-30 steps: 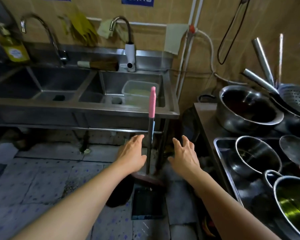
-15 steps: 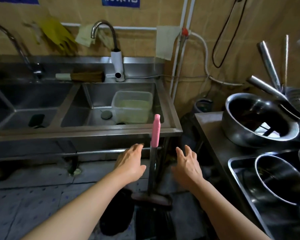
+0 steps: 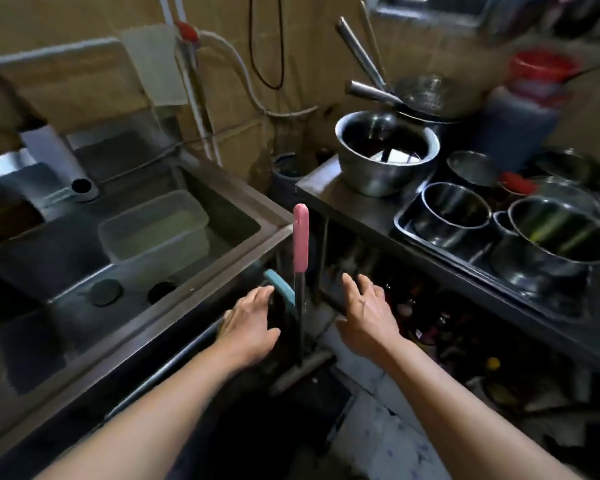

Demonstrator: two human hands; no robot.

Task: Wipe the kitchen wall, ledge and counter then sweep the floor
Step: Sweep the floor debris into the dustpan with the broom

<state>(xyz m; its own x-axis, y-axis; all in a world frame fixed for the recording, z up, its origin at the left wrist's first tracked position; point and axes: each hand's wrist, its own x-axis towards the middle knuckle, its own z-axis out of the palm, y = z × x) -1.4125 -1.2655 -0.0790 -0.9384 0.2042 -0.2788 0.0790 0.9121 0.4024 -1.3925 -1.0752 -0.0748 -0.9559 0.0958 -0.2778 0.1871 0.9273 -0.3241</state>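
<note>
The broom stands nearly upright between the steel sink on the left and the steel counter on the right, its long axis running floor to ceiling, pink grip pointing up and the brush head down on the floor by a dark dustpan. A second, blue-tipped handle leans just left of it, tilted up and to the left. The left hand reaches in with fingers straight and relaxed, fingertips beside the blue tip, gripping nothing. The right hand hovers just right of the broom shaft, fingers spread wide, holding nothing. Steel bowls crowd the counter.
</note>
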